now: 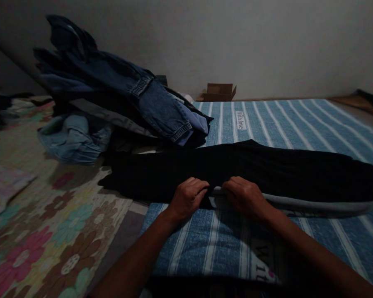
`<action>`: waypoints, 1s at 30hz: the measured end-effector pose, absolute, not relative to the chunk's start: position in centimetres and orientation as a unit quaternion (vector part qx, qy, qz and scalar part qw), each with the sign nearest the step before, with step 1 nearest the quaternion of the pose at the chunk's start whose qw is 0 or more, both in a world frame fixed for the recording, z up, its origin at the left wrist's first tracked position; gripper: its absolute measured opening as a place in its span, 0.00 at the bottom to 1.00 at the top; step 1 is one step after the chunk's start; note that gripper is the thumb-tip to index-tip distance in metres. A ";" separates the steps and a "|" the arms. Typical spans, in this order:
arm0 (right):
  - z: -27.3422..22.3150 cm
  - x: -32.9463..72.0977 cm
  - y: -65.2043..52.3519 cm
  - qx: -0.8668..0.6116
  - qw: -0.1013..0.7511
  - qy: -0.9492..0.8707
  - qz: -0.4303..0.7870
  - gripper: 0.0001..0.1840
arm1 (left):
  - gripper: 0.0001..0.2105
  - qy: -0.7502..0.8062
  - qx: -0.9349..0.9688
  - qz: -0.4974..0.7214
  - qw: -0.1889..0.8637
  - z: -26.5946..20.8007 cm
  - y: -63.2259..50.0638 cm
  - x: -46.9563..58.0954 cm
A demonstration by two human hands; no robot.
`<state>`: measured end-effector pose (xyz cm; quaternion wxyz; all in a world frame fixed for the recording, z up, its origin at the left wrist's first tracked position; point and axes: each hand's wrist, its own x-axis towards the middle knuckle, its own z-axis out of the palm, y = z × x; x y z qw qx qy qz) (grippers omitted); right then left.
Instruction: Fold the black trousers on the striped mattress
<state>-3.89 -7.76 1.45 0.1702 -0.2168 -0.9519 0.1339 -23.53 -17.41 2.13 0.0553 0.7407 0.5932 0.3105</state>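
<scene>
A long black garment (pixel 180 167) with a grey stripe along its near edge lies stretched sideways across the blue striped sheet; its exact kind is hard to make out in the dim light. My left hand (pixel 190 195) pinches its near edge around the middle, fingers closed on the cloth. Just to the right, my right hand (pixel 243 194) is closed on the same edge, beside the start of the grey stripe (pixel 323 203). Only a small gap separates the two hands. The fingertips are partly hidden in the dark fabric.
Behind and to the left rises a heap of clothes topped by a denim garment (pixel 112 74), with light blue jeans (pixel 76 138) at its foot. A cardboard box (pixel 219 92) stands by the wall. Flowered floor covering (pixel 71 231) spreads left of the striped sheet (pixel 186 248).
</scene>
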 end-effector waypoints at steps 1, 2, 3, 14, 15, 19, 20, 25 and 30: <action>1.5 -3.9 -7.8 -0.216 0.172 -0.952 0.132 0.09 | 0.07 0.591 0.742 0.312 0.056 2.2 -17.4 -23.5; 1.5 -3.8 -7.8 -0.213 0.174 -0.952 0.131 0.09 | 0.07 0.591 0.742 0.312 0.056 2.2 -17.4 -23.5; 1.5 -3.8 -7.8 -0.209 0.178 -0.953 0.131 0.09 | 0.07 0.592 0.742 0.311 0.057 2.2 -17.4 -23.5; -0.9 -3.5 -9.1 -0.162 0.294 -0.940 0.065 0.11 | 0.06 0.619 0.741 0.252 0.058 1.7 -18.4 -23.0; -1.0 -3.6 -9.1 -0.151 0.303 -0.939 0.052 0.12 | 0.06 0.617 0.743 0.251 0.058 1.7 -18.5 -23.0; -0.7 -4.0 -9.2 -0.116 0.301 -0.946 0.019 0.12 | 0.05 0.612 0.746 0.255 0.062 2.3 -19.3 -23.3; -0.6 -4.0 -9.2 -0.114 0.301 -0.947 0.018 0.12 | 0.05 0.614 0.743 0.258 0.062 2.4 -19.6 -23.5; -0.7 -4.1 -9.2 -0.121 0.316 -0.940 0.037 0.14 | 0.04 0.718 0.626 0.305 0.027 3.9 -21.4 -26.5; -1.1 -4.1 -9.1 -0.136 0.306 -0.941 0.050 0.13 | 0.05 0.866 0.342 0.350 -0.096 5.9 -25.5 -32.9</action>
